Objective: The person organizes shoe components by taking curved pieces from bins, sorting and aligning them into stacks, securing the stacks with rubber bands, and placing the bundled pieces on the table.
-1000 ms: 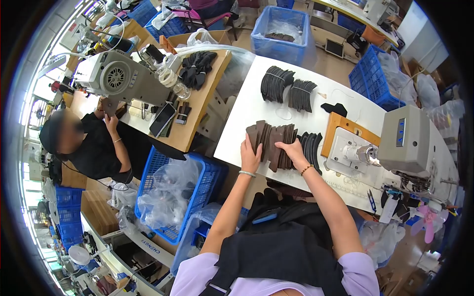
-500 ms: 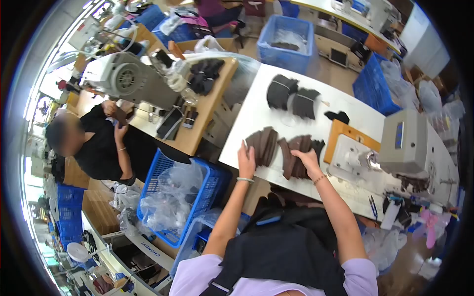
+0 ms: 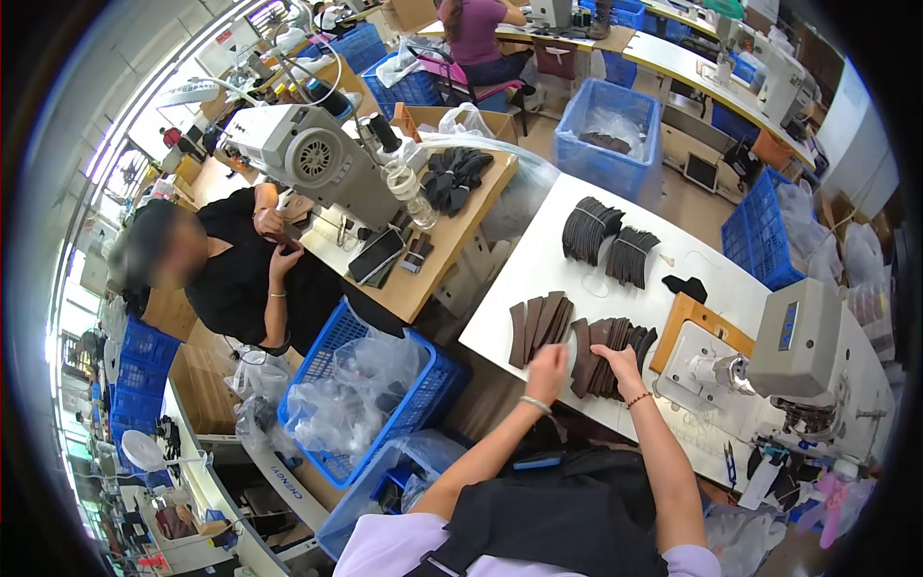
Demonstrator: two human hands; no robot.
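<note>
My left hand (image 3: 548,372), smeared by motion, is just in front of a fanned group of dark brown curved strips (image 3: 544,318). Whether its fingers hold anything does not show. On the near edge of a second row of brown strips (image 3: 604,337), my right hand (image 3: 618,363) has its thumb laid over the pieces and is closed on them; its other fingers are partly hidden. Black pieces stand at the right end of that row. Farther back on the white table (image 3: 495,313) lie two bundles of black strips (image 3: 590,231) (image 3: 632,257).
A sewing machine (image 3: 793,337) with a wooden plate (image 3: 707,322) stands at the right. Left of me is a blue basket (image 3: 437,370) with plastic bags. A co-worker in black (image 3: 245,260) sits at another machine (image 3: 308,154). Behind the table is a blue bin (image 3: 608,163).
My left hand has left the side of the left brown group and come round in front of it, rightward. That group is more spread out. The camera view has shifted.
</note>
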